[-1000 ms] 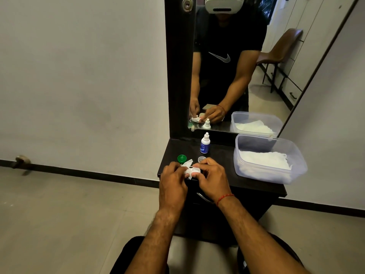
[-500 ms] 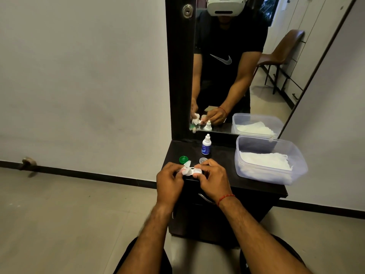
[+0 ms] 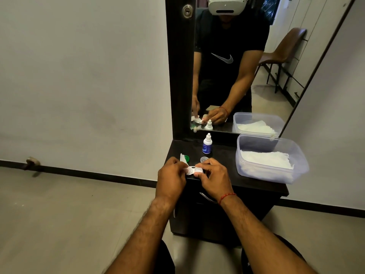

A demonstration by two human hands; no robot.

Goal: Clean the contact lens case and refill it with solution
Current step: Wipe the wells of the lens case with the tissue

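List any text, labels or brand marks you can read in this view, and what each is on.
No words or numbers are readable.
Solution bottle: blue label with white print, too small and blurred to read.
Black shirt in the mirror: a white swoosh logo, no lettering.
Lens case, green cap, clear cap, plastic tub: no markings visible.

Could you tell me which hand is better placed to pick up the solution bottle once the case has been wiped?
Probably the right hand. The solution bottle stands just beyond its fingers, while the left hand pinches the tissue at the contact lens case and could take over holding it.
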